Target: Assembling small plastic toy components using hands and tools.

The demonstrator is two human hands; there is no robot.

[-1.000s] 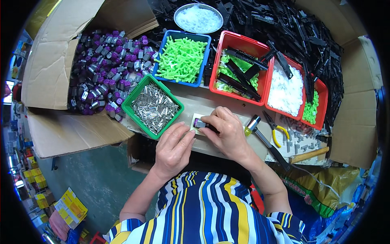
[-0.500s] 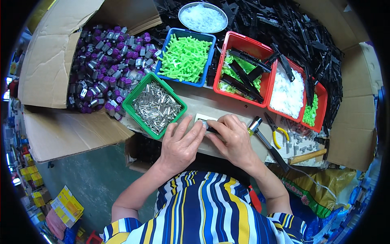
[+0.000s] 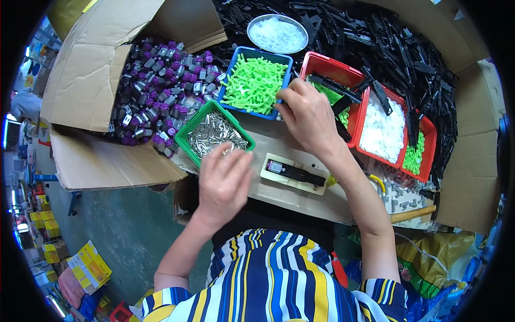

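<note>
The left hand [image 3: 224, 180] hovers with fingers loosely spread and holding nothing, its fingertips at the near corner of a green tray [image 3: 185, 140] filled with small silvery metal pins [image 3: 217, 135]. The pins lie just ahead of these fingers, up and slightly left, and this hand is plainly the nearer one to them.

Further left, an open cardboard box [image 3: 91, 70] holds a heap of purple and grey parts [image 3: 158, 88].

Just right of the left hand, on the pale work board [image 3: 300, 193], rests a cream-coloured holder [image 3: 292, 174] carrying a black bar-shaped part [image 3: 298, 173]. Its long axis runs left to right, tilting a little downward to the right, with a small purple piece at its left end. It lies between the two hands, touched by neither.

Above it sits a blue tray [image 3: 233, 63] of bright green plastic pieces [image 3: 253, 83]. The right hand [image 3: 307, 115] reaches forward to this tray's right edge, fingers curled together at the green pieces; whether it already pinches one cannot be told. The green pieces lie just left of its fingertips.

Behind stands a round metal bowl of white bits [image 3: 278, 33]. Further right come red trays [image 3: 375, 91] with black strips, white bits and more green pieces, backed by a large pile of black plastic strips [image 3: 407, 48]. Near the right forearm lie yellow-handled pliers [image 3: 378, 182].
</note>
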